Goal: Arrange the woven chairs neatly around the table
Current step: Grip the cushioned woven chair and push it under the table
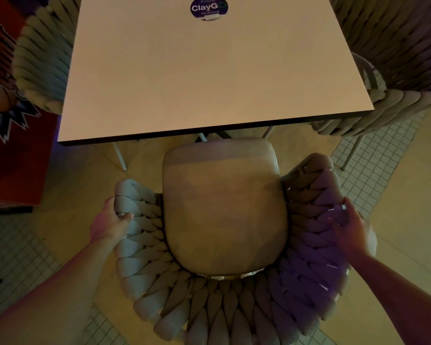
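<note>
Woven chair (224, 207) between left hand (110, 224), right hand (353, 232) grip.

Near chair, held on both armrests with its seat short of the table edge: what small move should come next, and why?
Probably push the near chair straight forward. The left hand and right hand both grip its woven arms, and the cushion's front edge sits just short of the table edge, while the side chairs are already tucked against it.

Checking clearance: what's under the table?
Under the table, near edge: dark base struts and pale chair legs. The tabletop hides everything further in.
</note>
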